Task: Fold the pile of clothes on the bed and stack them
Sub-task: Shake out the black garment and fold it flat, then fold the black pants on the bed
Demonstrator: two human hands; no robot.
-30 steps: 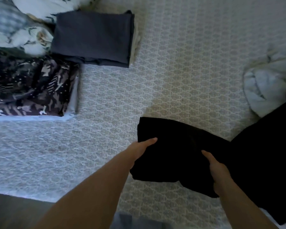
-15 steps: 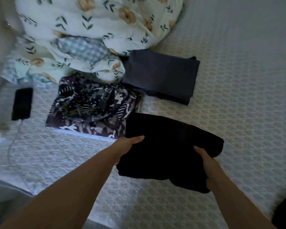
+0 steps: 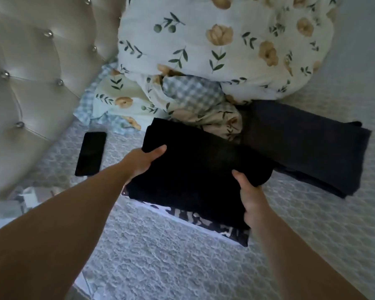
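1. A folded black garment point(image 3: 195, 169) lies over a folded dark garment with a pale leaf-like print point(image 3: 206, 223), of which only the near edge shows from beneath it.
2. The left hand point(image 3: 141, 162) makes its grip on the left edge of the folded black garment: the thumb lies on top of the cloth and the fingers are tucked under it, out of sight.
3. The right hand point(image 3: 250, 198) makes its grip on the right near corner of the same garment, thumb on top and fingers curled round the edge.
4. A folded dark grey garment point(image 3: 307, 146) lies just to the right of the black one, and their edges touch or overlap.
5. All three rest on the bed point(image 3: 171, 265), which has a pale cover with a raised lace-like pattern.
6. A white pillow with yellow flowers and green leaves point(image 3: 225, 44) sits on the far side, with a crumpled blue-and-white checked cloth point(image 3: 193, 94) bunched below it.
7. A black phone point(image 3: 91, 153) lies face up on the bed to the left, screen dark, near a cream tufted headboard with metal studs point(image 3: 30, 72).
8. No brand, label or writing is readable on any garment or on the phone.
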